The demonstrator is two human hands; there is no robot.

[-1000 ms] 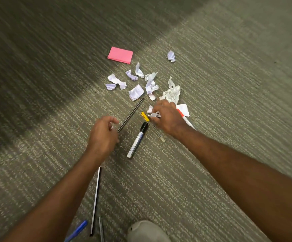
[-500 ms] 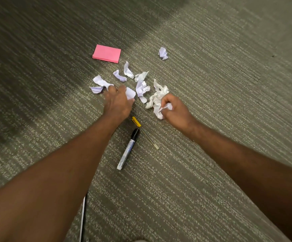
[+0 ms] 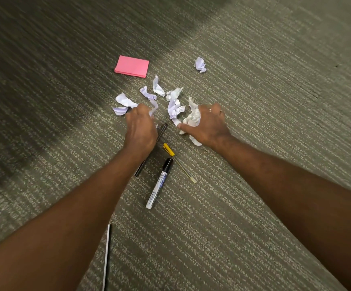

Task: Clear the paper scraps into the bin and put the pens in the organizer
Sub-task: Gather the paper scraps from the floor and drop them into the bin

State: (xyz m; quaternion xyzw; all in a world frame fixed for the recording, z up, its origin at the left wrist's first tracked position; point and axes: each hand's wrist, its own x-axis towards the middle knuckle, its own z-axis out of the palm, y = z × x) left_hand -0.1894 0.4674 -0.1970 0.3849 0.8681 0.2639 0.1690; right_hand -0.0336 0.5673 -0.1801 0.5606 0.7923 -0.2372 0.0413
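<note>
Nearest to me, at the bottom edge, a thin black-and-white pen point(image 3: 106, 257) lies on the striped grey carpet point(image 3: 254, 185), running out of view beside my left forearm. Further out, between my two arms, a white marker with a black cap point(image 3: 159, 183) lies at a slant, and just beside its cap a slim clear pen with a yellow cap point(image 3: 178, 162) angles off to the right. A dark pen point(image 3: 159, 133) lies partly under my left wrist, its far tip showing just past the hand. My left hand point(image 3: 141, 127) is curled down over the near edge of the paper scraps point(image 3: 174, 106), its fingers bent around one white strip; how firmly they close on it I cannot tell, since the back of the hand hides them. My right hand point(image 3: 209, 124) is closed on a wad of crumpled paper point(image 3: 192, 118), thumb stretched toward the left, with white edges poking out under the palm. Beyond both hands the loose scraps lie scattered close together. Further still sits a pink sticky-note pad point(image 3: 132, 66), and well to its right a single crumpled scrap point(image 3: 200, 64) lies apart from the others.
</note>
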